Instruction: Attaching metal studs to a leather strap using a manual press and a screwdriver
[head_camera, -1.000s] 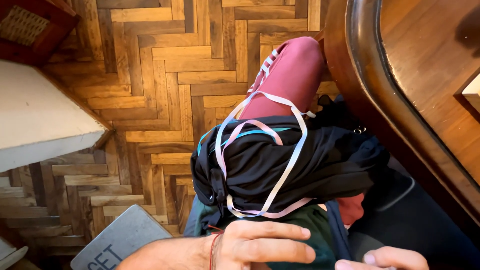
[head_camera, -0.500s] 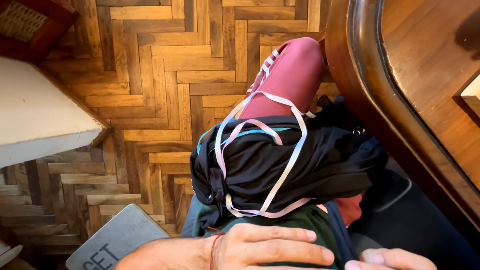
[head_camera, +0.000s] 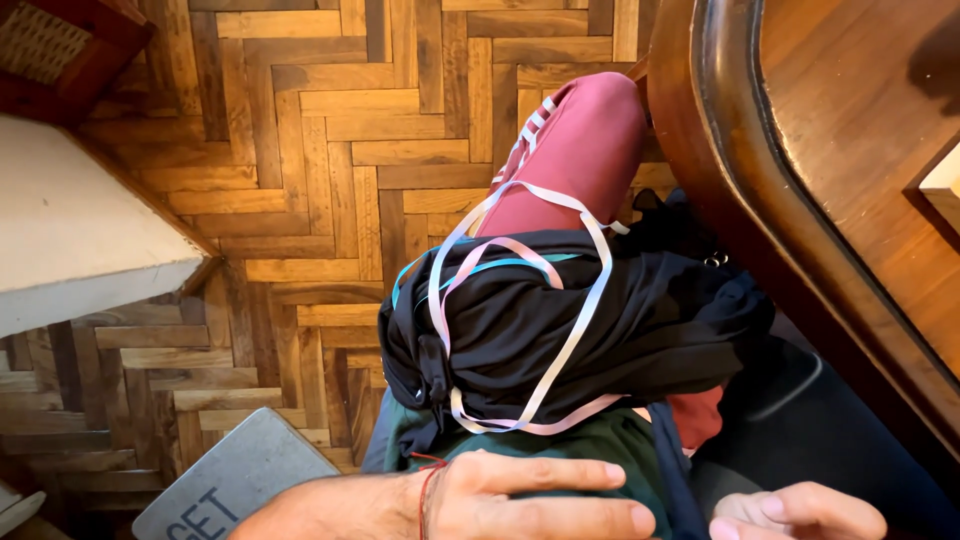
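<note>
One head camera looks steeply down, close above the lap, with the parquet floor (head_camera: 300, 150) ahead and a wooden counter (head_camera: 850, 150) at right.

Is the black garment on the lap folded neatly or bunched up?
Bunched up: the black garment lies in uneven creases over the lap, with pastel ribbon looped loosely across it.

Both hands, left (head_camera: 540, 495) and right (head_camera: 800, 512), rest open on the green cloth (head_camera: 600, 445) below a black ribboned bundle (head_camera: 570, 320).
</note>
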